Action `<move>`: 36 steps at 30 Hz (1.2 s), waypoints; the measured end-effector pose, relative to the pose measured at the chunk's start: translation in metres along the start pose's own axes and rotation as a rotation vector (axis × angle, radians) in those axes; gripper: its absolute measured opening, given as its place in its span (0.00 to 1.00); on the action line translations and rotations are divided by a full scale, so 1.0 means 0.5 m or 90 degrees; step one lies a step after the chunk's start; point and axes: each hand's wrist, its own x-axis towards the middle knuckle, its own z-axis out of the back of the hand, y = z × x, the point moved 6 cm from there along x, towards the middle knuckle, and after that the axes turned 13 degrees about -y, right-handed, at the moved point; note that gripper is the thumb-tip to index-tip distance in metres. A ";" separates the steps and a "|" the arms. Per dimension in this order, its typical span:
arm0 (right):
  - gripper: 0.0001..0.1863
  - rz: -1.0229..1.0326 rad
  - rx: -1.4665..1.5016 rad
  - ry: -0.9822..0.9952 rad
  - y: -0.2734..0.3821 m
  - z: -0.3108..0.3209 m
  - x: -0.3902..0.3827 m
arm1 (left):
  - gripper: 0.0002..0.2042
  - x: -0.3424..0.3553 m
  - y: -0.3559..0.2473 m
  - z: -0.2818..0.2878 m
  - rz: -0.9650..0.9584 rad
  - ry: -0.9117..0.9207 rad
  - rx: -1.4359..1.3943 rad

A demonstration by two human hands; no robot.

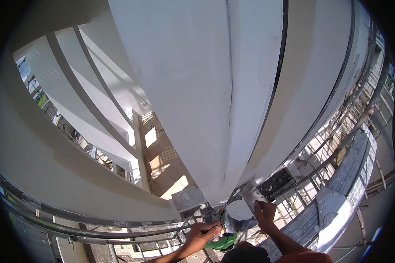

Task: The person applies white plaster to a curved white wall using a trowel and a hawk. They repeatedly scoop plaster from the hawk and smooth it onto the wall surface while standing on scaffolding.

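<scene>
My left hand (205, 233) grips a small yellowish handle, partly hidden by my fingers, beside a metal plate (245, 224) bearing a pale mound of putty (239, 210). Just right of that, my right hand (265, 215) is closed on a wide metal scraper (252, 195), its blade angled up over the plate's far side. A tall white wall panel (184, 87) rises in front of me, with a thin dark vertical line. Below my left hand a green object (220, 242) shows, partly hidden.
Metal scaffold rails (105, 232) curve along the lower left and the right. A weathered plank (294, 229) runs along the lower right, with a pale board (333, 210) on it. At left, white beams (81, 92) frame an opening down to a sunlit floor (162, 153).
</scene>
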 end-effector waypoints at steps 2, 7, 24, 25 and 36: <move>0.10 -0.281 0.404 -0.190 -0.021 0.015 0.042 | 0.14 0.018 0.053 -0.003 0.008 0.068 0.004; 0.13 -0.507 0.922 -0.037 -0.056 -0.115 0.069 | 0.18 0.013 0.080 -0.046 0.102 0.087 -0.055; 0.07 -0.384 0.251 0.147 -0.492 -0.058 0.042 | 0.13 0.084 0.108 -0.033 -0.009 -0.028 0.065; 0.09 -0.448 0.375 0.109 -0.442 -0.070 0.037 | 0.14 0.093 0.099 -0.045 -0.007 0.009 0.053; 0.16 -0.482 0.631 0.096 -0.318 -0.171 -0.043 | 0.15 0.079 0.013 -0.099 0.041 -0.031 -0.023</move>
